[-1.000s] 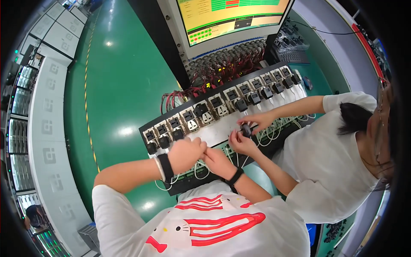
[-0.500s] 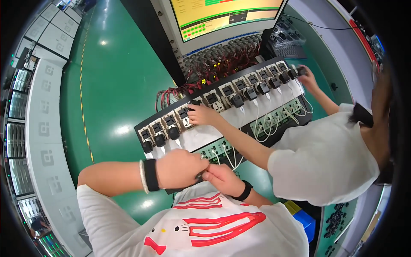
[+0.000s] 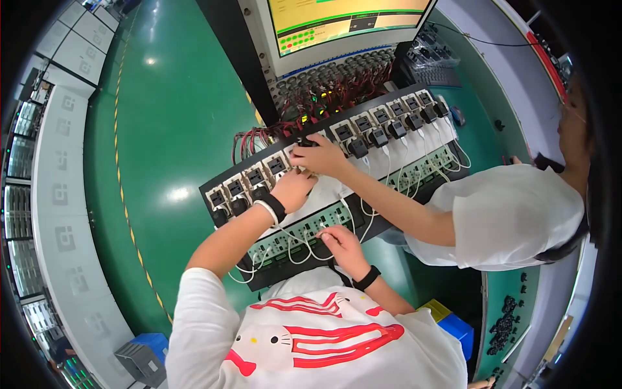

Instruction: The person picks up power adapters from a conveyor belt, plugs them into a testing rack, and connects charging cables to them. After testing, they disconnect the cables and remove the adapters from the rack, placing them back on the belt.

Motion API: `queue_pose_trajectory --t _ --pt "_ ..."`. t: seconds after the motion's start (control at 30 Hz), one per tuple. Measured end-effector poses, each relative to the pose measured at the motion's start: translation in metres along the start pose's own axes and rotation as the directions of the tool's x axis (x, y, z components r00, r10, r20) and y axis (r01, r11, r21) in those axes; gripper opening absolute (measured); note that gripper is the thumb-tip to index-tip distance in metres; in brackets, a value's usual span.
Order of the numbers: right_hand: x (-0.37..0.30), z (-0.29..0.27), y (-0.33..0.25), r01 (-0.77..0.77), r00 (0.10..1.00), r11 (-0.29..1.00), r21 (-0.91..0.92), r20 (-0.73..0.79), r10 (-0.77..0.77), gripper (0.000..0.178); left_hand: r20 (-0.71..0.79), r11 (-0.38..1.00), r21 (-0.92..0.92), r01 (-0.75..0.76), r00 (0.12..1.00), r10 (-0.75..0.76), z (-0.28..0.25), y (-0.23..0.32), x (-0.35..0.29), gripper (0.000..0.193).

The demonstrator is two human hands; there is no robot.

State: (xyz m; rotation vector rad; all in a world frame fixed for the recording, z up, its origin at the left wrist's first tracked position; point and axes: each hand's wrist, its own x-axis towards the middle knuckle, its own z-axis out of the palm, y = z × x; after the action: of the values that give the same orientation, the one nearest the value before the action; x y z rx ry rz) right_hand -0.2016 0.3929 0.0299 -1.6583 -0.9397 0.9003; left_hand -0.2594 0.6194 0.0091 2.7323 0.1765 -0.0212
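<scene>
My left hand reaches over the row of sockets, its fingers bent against a socket near the middle. Whatever is between those fingers is hidden. Lower down, my right hand has its thumb and forefinger pinched at a white cable by the green circuit boards. Black plug-in adapters sit in several sockets of the white panel. Close above my left hand, a co-worker's hand is on a dark adapter at a neighbouring socket.
A lit screen stands behind the panel, above bundled red and black wires. The co-worker's forearm crosses the panel from the right. A blue bin and a grey crate are low on either side.
My hands have parted: the left went forward to the sockets, the right to the boards and cable. The co-worker's near hand slid right along the row; their other hand left the far right adapter.
</scene>
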Motion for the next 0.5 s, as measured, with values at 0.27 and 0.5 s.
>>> queue_pose_trajectory --t 0.27,0.5 --pt "0.002 -0.002 0.013 0.022 0.955 0.933 -0.36 -0.267 -0.126 0.047 -0.132 0.961 -0.079 0.266 0.952 -0.275 -0.092 -0.044 -0.02 0.023" --pt "0.006 0.008 -0.01 0.055 0.992 0.949 -0.309 -0.088 -0.087 0.054 0.196 0.999 0.028 -0.041 0.98 0.035 -0.06 -0.063 -0.083 0.04"
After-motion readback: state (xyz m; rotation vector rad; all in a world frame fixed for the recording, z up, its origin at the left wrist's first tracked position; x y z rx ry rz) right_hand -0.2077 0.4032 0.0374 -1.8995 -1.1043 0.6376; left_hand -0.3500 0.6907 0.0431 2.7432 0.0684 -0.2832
